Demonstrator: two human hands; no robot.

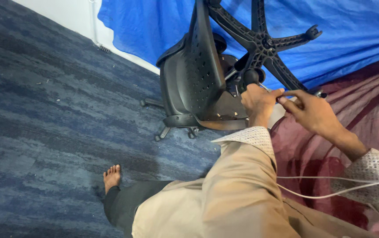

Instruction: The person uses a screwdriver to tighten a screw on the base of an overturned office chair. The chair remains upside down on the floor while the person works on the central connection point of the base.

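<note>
Up near the frame's top, a black plastic office chair with a perforated back lies overturned on the blue carpet, its star-shaped base raised against a blue sheet. The left hand closes on a thin metal rod under the seat; the right hand pinches something small beside it, above a maroon cloth.

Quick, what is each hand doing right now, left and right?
Left hand: closed around a thin metal rod under the overturned black chair.
Right hand: fingers pinched at the same rod; exact grip cannot be told.
</note>
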